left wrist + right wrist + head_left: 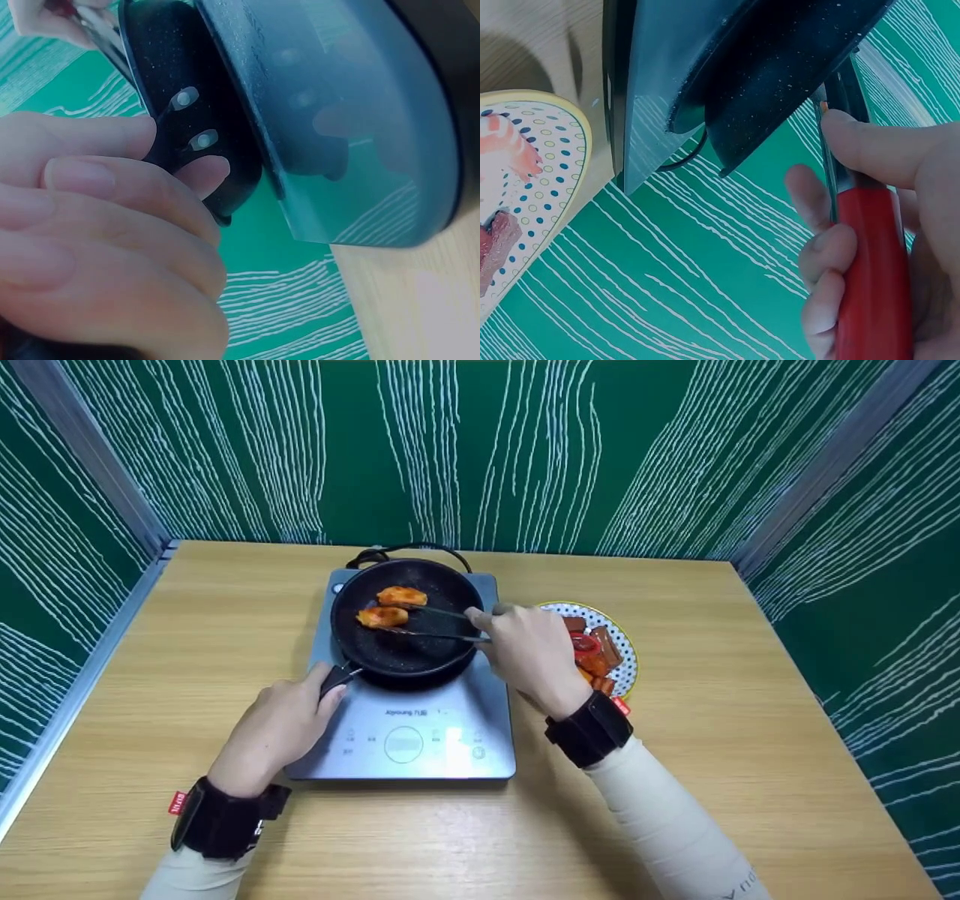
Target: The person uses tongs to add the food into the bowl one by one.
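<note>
My left hand (277, 727) grips the handle (335, 681) of a black frying pan (450, 585), which sits on an induction cooker (442, 750). Two orange-brown pieces that look like chicken wings, one farther back (403, 597) and one nearer (382, 618), lie in the left half of the pan. Over the pan's right rim, my right hand (536, 656) holds metal tongs (442, 636) by their red handle (874, 277). The arms of the tongs stand apart, their tips right at the two wings. In the left wrist view, fingers curl beside the pan's riveted side.
Right of the cooker is a dotted plate (628, 660) with a yellow rim, bearing sausage-like pieces and other reddish food, partly hidden by my right hand. A black cable (431, 545) loops behind the pan. Green panels (495, 450) with white lines enclose the wooden table (720, 720).
</note>
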Motion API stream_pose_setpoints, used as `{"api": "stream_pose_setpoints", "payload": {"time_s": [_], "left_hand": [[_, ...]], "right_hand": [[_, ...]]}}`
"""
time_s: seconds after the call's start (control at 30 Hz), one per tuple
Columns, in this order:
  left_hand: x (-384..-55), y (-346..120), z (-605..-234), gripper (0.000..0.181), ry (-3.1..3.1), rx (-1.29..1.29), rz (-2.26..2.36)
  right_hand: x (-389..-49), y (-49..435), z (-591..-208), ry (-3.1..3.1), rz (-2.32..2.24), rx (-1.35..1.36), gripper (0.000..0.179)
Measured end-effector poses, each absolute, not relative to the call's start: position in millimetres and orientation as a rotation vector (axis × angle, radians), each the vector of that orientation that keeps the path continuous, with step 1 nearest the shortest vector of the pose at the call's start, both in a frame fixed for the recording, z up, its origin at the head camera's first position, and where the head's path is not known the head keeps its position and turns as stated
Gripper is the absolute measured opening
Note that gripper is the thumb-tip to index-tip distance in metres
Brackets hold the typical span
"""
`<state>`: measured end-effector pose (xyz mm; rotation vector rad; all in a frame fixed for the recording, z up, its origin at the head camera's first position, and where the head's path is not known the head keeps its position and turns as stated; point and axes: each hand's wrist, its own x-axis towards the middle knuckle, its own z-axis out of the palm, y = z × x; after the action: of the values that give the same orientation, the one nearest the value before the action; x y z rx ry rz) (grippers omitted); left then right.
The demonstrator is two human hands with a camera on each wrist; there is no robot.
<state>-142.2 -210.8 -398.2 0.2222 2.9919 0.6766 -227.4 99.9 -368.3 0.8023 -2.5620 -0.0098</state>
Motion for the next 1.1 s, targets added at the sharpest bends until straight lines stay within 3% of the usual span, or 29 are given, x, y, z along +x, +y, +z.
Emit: {"api": "stream_pose_setpoints", "payload": {"time_s": [0.3,0.57,0.87,1.1], "left_hand": [[-143,-211,-400,0.027,2.983,0.224,0.689],[-143,-211,-400,0.027,2.975,0.200,0.681],[-143,-210,-399,0.025,3.005,0.229,0.680],[-143,-212,-398,0.028,2.978,0.209,0.664]], "right_hand": [[-229,96,-374,-2.542,-0.028,0.780,0.027],[-225,105,-374,-2.583,0.069,0.765,0.037],[-211,174,-362,-2.551,0.214,0.683,0.027],[-197,235,-365,-2.685,0.313,0.530,0.044]]}}
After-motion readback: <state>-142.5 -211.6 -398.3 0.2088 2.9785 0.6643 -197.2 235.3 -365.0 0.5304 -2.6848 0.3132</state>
